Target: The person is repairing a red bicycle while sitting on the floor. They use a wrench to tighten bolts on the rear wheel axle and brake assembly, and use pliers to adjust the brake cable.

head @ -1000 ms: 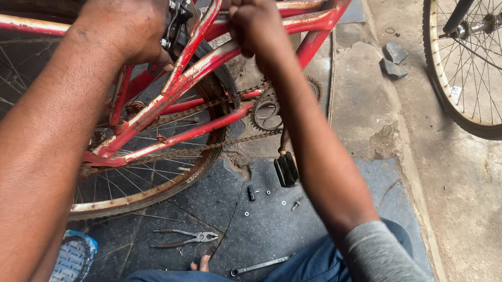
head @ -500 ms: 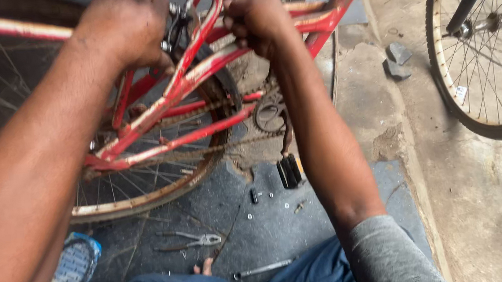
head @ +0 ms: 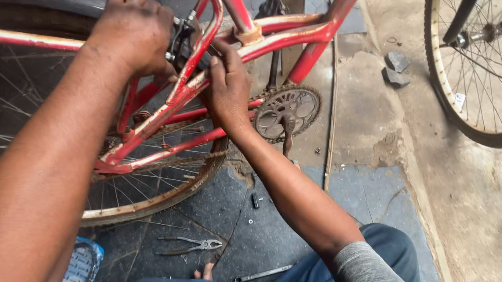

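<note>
a: left hand (head: pixel 133 29) up top, fist clamped over a small dark metal fitting (head: pixel 183 40) where the red bicycle frame (head: pixel 290 33) tubes meet, right above the rear wheel (head: pixel 146 200).

b: and the right hand (head: pixel 229 91) comes in from below, fingers curled together against the same joint. whether it pinches something tiny i cannot tell, the tube hides the fingertips.

a: that fitting looks hard, steel, greasy i'd say, so likely slippery. best taken across its flat sides, not by the edges.

b: the frame itself looks stiff and heavy. it won't flex, and the tubes give a firm hold.

a: chainring (head: pixel 287 112) and crank sit just right of the wrist, chain running back to the wheel.

b: down on the floor (head: pixel 360 192), pliers (head: pixel 190 246) and a slim wrench (head: pixel 264 274) lie near the knees, a few small loose bits scattered between. second bicycle wheel (head: pixel 481 45) well off to the right.
</note>
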Tool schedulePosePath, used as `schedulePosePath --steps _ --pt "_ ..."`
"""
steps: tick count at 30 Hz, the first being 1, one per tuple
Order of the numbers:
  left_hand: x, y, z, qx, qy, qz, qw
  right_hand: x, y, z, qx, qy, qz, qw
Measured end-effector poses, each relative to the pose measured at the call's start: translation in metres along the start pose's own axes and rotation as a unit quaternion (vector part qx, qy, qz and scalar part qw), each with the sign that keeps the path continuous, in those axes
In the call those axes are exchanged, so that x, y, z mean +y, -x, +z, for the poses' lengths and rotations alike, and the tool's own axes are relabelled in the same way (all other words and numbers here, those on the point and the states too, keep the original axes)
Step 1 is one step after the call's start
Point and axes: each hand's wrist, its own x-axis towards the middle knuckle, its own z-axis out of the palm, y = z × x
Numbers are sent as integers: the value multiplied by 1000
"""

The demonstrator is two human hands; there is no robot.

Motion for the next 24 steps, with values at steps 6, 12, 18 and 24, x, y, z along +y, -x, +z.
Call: schedulePosePath --steps 6,12,18,24 --pt "0 0 3 3 6 -2 1000 1 -72 -24 -79 -146 156 974" --pt "2 1 1 -15 -24 -12 1000 2 -105 -43 -158 -200 250 934" --pt "2 -3 -9 -45 13 -19 999 -10 -79 -48 -119 -259 215 934" --pt "3 -3 -9 -42 5 -25 999 -17 -66 -64 -88 -199 190 957"
